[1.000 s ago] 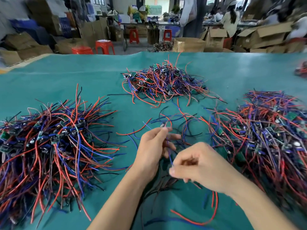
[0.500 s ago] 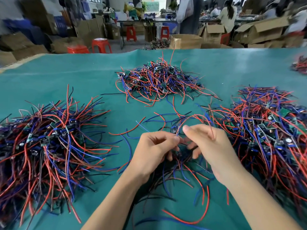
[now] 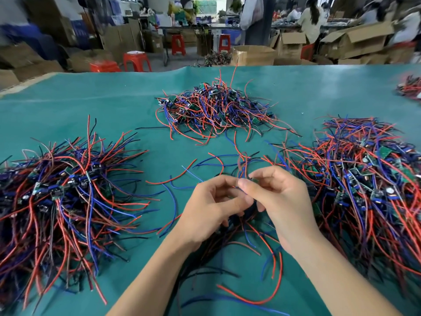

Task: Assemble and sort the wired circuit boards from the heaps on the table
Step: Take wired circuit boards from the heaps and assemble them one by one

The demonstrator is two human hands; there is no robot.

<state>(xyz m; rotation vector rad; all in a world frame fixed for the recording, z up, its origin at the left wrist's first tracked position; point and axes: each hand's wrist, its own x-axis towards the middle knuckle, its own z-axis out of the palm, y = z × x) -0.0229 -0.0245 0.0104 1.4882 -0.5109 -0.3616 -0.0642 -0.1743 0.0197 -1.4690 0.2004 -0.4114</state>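
A: Where are your hands at this moment?

B: Both meet over the middle of the green table cover (image 3: 79, 106), close in front of you. Your left hand (image 3: 209, 213) has its fingers curled inward, thumb forward, around a small bundle of red and blue wires. Your right hand (image 3: 282, 201) bends its fingers toward the left one, its fingertips (image 3: 243, 184) pinching at the same bundle.

A: And the board you are working on?

B: A small circuit board (image 3: 255, 179) shows as a green sliver just beside your right index finger, mostly hidden by your fingers. I cannot tell which hand bears its weight. Its wires (image 3: 245, 164) loop up away from you and trail down under your palms.

A: Where do the heaps lie?

B: The left heap (image 3: 59, 197) spreads wide on your left, its wires fanning outward. The far heap (image 3: 216, 110) sits beyond your hands, toward the table's far edge. The right heap (image 3: 369, 183) lies near your right wrist, with green boards showing among the strands. A little cluster (image 3: 410, 86) sits at the far right edge.

A: Anything loose near you?

B: A long red wire (image 3: 262, 295) curves on the cover between your forearms, with dark strands beside it.
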